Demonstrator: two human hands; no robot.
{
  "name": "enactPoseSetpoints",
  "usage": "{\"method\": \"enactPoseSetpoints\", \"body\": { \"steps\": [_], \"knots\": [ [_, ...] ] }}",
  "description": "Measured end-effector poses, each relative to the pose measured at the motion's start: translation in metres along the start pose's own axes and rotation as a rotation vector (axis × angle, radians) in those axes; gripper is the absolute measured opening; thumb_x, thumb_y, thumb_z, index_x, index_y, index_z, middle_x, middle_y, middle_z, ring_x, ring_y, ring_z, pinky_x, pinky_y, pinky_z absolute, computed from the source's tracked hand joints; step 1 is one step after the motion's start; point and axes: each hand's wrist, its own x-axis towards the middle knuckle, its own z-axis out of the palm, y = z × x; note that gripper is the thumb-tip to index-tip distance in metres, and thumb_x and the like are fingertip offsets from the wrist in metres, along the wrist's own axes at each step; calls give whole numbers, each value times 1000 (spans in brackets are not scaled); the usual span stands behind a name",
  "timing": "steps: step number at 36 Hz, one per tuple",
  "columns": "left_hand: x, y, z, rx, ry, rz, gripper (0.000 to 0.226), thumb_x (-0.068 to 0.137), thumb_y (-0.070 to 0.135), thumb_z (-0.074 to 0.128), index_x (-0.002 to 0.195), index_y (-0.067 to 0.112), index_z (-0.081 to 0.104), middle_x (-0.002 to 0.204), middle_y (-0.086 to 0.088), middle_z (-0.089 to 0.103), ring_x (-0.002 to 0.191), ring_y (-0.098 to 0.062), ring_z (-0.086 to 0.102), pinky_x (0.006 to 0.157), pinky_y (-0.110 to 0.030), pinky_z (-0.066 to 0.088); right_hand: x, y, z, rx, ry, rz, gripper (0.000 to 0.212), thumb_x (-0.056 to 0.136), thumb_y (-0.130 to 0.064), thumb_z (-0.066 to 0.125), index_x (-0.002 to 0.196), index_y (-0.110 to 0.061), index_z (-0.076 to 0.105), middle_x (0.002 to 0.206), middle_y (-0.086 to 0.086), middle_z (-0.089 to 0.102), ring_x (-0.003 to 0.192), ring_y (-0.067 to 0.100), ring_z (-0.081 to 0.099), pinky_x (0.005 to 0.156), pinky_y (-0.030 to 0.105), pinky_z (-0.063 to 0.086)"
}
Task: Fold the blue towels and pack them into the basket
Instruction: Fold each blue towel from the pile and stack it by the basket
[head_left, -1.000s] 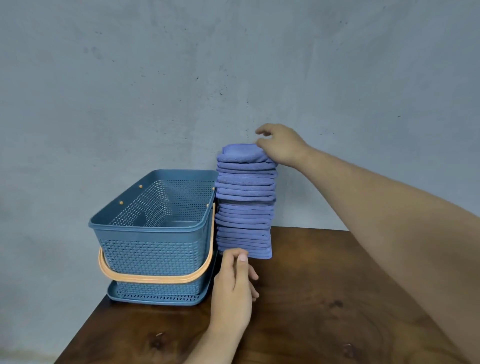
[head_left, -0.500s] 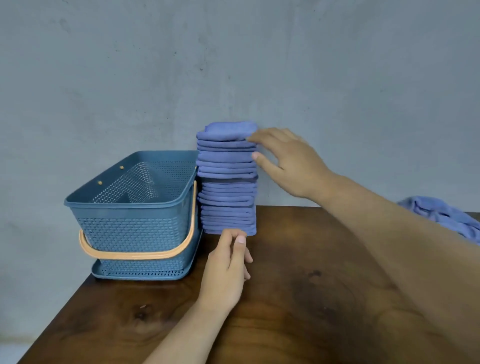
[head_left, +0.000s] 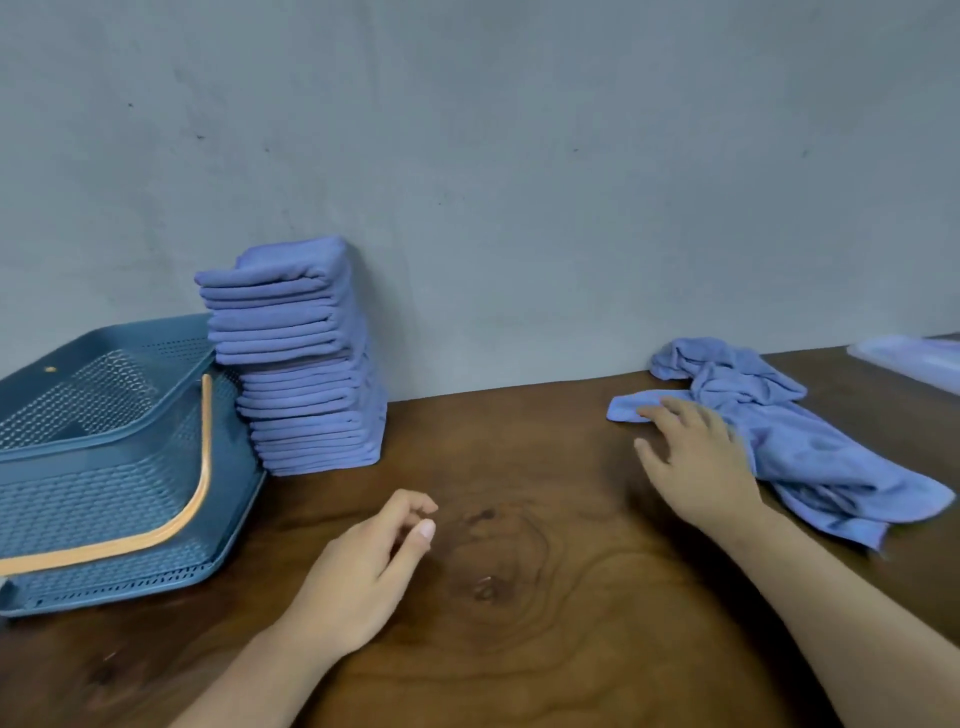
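Note:
A tall stack of folded blue towels (head_left: 301, 358) stands against the wall, right beside the blue perforated basket (head_left: 98, 467) with an orange handle at the left. A heap of unfolded blue towels (head_left: 795, 431) lies at the right of the wooden table. My right hand (head_left: 696, 457) rests flat with fingers spread on the near-left edge of that heap, touching the cloth without gripping it. My left hand (head_left: 363, 566) lies on the bare table in front of the stack, fingers loosely curled, holding nothing.
A grey wall (head_left: 519, 182) runs along the back of the table. A pale translucent flat object (head_left: 914, 358) lies at the far right edge. The wooden tabletop (head_left: 519, 545) stretches between the stack and the heap.
My right hand left the top of the folded stack and swung right to the unfolded heap. My left hand drew back from the stack's base. The view turned right.

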Motion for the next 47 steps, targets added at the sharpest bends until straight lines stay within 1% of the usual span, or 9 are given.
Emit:
{"method": "enactPoseSetpoints", "body": {
  "steps": [3, 6, 14, 19, 24, 31, 39, 42, 47],
  "knots": [
    [3, 3, 4, 89, -16, 6, 26, 104, 65, 35, 124, 53, 48, 111, 39, 60, 104, 9, 60, 85, -24, 52, 1, 20, 8, -140, -257, 260, 63, 102, -68, 30, 161, -47, 24, 175, 7, 15, 157, 48, 10, 119, 73, 13],
    [9, 6, 8, 150, -24, 13, 23, 104, 65, 36, 121, 54, 47, 108, 36, 61, 101, 9, 59, 78, -20, 48, 0, 22, 3, -156, -379, 343, 68, 102, -71, 20, 162, -39, 27, 174, 12, 13, 154, 50, 17, 117, 77, 17],
    [41, 26, 36, 292, 13, -59, 25, 107, 62, 30, 121, 48, 46, 81, 14, 62, 77, -4, 63, 65, -22, 45, -32, -46, -13, -169, -406, -37, 64, 103, -70, 25, 148, -30, 44, 155, 9, 44, 132, 41, 46, 103, 52, 42],
    [48, 35, 45, 297, 5, -39, 25, 108, 61, 31, 125, 48, 44, 87, 22, 60, 84, -1, 62, 70, -21, 44, -42, -66, -25, 444, -512, -333, 52, 110, -50, 45, 160, -45, 34, 174, -13, 18, 148, 14, 41, 115, 28, 34],
    [44, 29, 41, 207, 31, -52, 29, 106, 63, 31, 127, 50, 45, 103, 27, 62, 92, 5, 61, 73, -20, 43, -29, -40, -22, 93, -144, -259, 47, 108, -39, 41, 155, -36, 42, 165, -9, 37, 151, 20, 33, 122, 44, 29],
    [42, 28, 40, 137, 28, -6, 24, 106, 56, 43, 130, 53, 46, 108, 31, 59, 109, 10, 54, 79, -18, 45, -30, -23, -18, -49, -374, -102, 56, 99, -71, 31, 132, -33, 57, 125, -2, 62, 110, 25, 54, 94, 44, 47],
    [46, 18, 41, -73, -42, 41, 50, 107, 63, 33, 152, 46, 45, 151, 34, 46, 145, 9, 34, 122, -27, 30, -44, -52, -58, 766, -501, -81, 35, 104, -57, 54, 99, -29, 73, 86, -10, 79, 58, 20, 71, 70, 36, 57],
    [48, 15, 41, -24, -129, 102, 51, 107, 68, 27, 150, 51, 48, 148, 39, 48, 144, 9, 39, 123, -34, 31, -38, -42, -41, 465, -228, -85, 17, 100, -54, 55, 98, -43, 68, 87, -22, 73, 74, 5, 68, 75, 39, 59],
    [49, 17, 42, 39, -121, 190, 35, 111, 56, 37, 130, 50, 66, 131, 35, 61, 129, -2, 53, 112, -40, 39, -32, -35, -14, 286, -282, -9, 35, 97, -66, 51, 124, -47, 62, 116, -24, 60, 115, 4, 53, 86, 33, 50]
  ]
}}
